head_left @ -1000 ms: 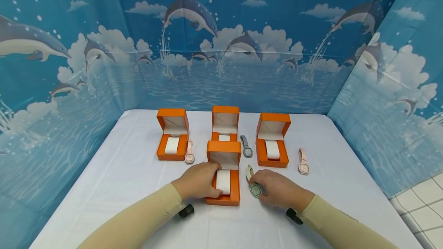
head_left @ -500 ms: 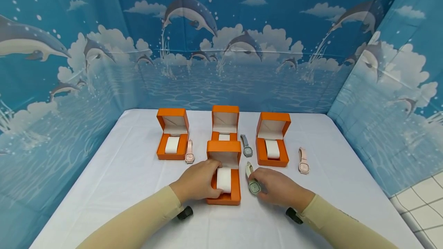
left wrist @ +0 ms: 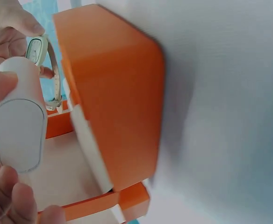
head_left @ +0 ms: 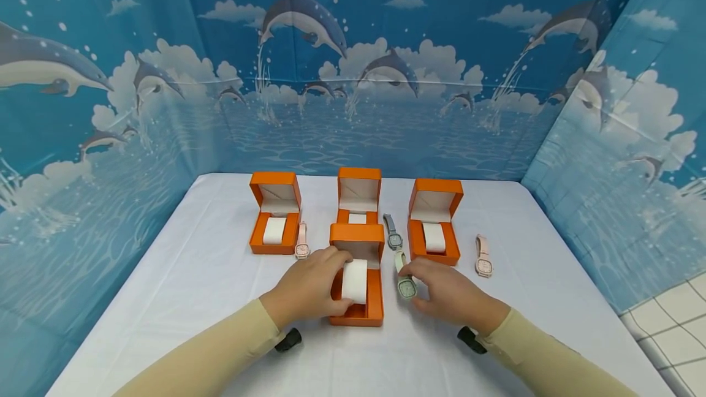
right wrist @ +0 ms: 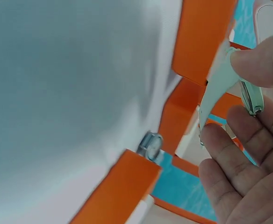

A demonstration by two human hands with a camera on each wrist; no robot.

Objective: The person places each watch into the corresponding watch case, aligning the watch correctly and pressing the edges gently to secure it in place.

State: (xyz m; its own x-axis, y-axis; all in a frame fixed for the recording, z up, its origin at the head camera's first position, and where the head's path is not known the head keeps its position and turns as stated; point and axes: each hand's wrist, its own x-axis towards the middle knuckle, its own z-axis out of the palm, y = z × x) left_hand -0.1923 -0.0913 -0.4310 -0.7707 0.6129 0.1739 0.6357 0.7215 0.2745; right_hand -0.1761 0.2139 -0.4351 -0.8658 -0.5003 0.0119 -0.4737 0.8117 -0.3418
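Observation:
My left hand (head_left: 306,290) holds a white watch cushion (head_left: 355,282) between thumb and fingers, raised partly out of the nearest orange watch box (head_left: 375,299). The left wrist view shows the cushion (left wrist: 19,133) from its end, with the box lid standing up behind it. To the right of that box, my right hand (head_left: 449,293) pinches a pale green watch (head_left: 407,288) by its strap. In the right wrist view, the thumb presses the watch strap (right wrist: 217,91) and the strap curves down past the fingers. The box's inner floor shows beneath the cushion.
Behind stand three more open orange boxes, at left (head_left: 256,238), centre (head_left: 360,173) and right (head_left: 451,250), each with a white cushion. A pink watch (head_left: 302,250), a grey watch (head_left: 394,240) and another pink watch (head_left: 483,267) lie on the white tablecloth (head_left: 220,250).
My left hand has lifted the white cushion up from its seat in the near box. The right hand has raised the green watch slightly and moved it away from me.

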